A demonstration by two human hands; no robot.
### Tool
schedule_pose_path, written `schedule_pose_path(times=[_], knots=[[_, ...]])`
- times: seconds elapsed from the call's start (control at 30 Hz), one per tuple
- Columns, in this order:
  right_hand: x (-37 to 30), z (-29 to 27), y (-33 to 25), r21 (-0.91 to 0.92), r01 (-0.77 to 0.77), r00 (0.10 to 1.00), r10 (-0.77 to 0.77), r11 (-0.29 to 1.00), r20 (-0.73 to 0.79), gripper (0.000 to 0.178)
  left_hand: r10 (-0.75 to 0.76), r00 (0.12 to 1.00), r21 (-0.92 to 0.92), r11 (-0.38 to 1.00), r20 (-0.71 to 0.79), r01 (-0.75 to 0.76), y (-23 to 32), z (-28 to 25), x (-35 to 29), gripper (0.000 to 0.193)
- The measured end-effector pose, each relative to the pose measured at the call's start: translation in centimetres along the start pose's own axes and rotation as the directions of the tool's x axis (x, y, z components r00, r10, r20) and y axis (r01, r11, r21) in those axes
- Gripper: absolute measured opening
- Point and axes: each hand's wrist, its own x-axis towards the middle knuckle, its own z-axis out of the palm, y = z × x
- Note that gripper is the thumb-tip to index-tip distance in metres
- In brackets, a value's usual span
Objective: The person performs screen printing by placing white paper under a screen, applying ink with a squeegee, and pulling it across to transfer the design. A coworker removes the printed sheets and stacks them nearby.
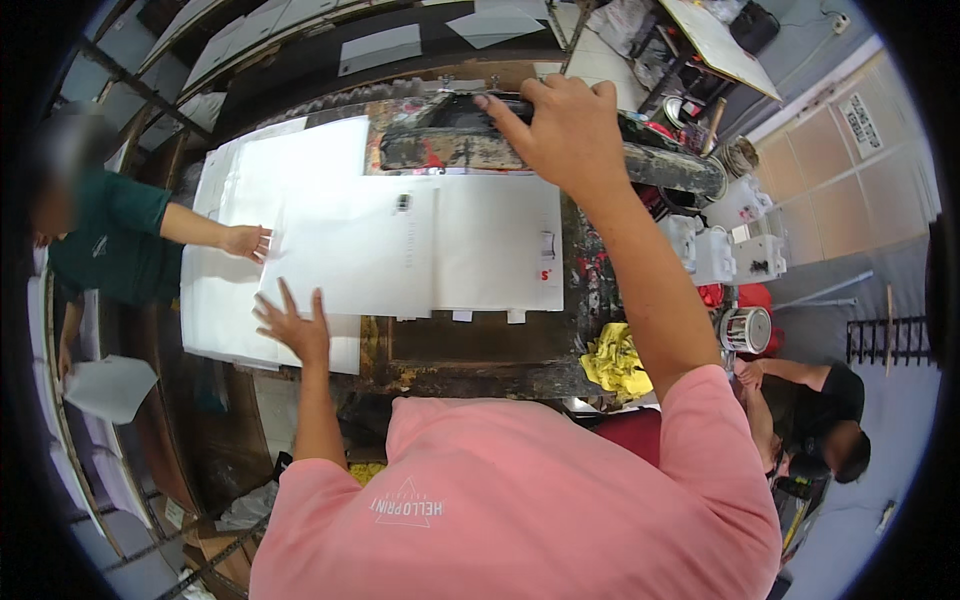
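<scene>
My left hand (pixel 292 328), fingers spread, is at the near left edge of a white printed sheet (pixel 350 250). This sheet partly overlaps another white printed sheet (pixel 495 245) lying flat on the dark, paint-stained table (pixel 470 345). Above the far side of the sheets, my right hand (pixel 570 135) grips a raised, ink-smeared screen printing frame (pixel 460 150), its thumb reaching left over the rim. A co-worker's open hand (pixel 245 242) is at the far left edge of the upper sheet, above a stack of large white paper (pixel 225 310).
A crumpled yellow cloth (pixel 617 362) lies at the table's right corner. Behind it stand a paint can (pixel 745 330) and white plastic jugs (pixel 715 255). A co-worker in green (pixel 115 240) stands left; another person (pixel 825 400) is at right. Drying racks (pixel 130 75) line the left.
</scene>
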Motion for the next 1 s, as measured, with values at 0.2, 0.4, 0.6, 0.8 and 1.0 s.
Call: schedule_pose_path(times=[0.2,0.4,0.6,0.8,1.0], knots=[[0.6,0.0,-0.1,0.0,-0.014,1.0,0.014,1.0,0.026,0.064,0.79,0.572,-0.571,0.58,0.221,-0.581,18.6,3.9,-11.1,0.059],[1.7,-0.5,0.1,0.001,-0.042,0.996,0.042,0.999,0.073,0.061,0.773,0.544,-0.558,0.623,0.327,-0.548,22.1,6.1,-14.4,0.066],[1.3,-0.5,0.1,0.048,0.041,0.998,-0.038,0.998,-0.059,0.05,0.782,0.553,-0.583,0.601,0.287,-0.547,21.9,5.4,-13.5,0.07],[-0.9,-0.2,-1.0,0.042,-0.053,0.996,0.05,0.998,0.072,0.067,0.606,0.726,-0.946,0.213,0.324,0.245,21.7,-2.5,-6.6,0.071],[-12.4,3.1,-2.2,0.153,-0.018,0.931,-0.039,0.988,0.363,0.054,0.477,0.413,-0.131,-0.518,0.776,0.845,19.0,-13.4,-3.4,0.132]])
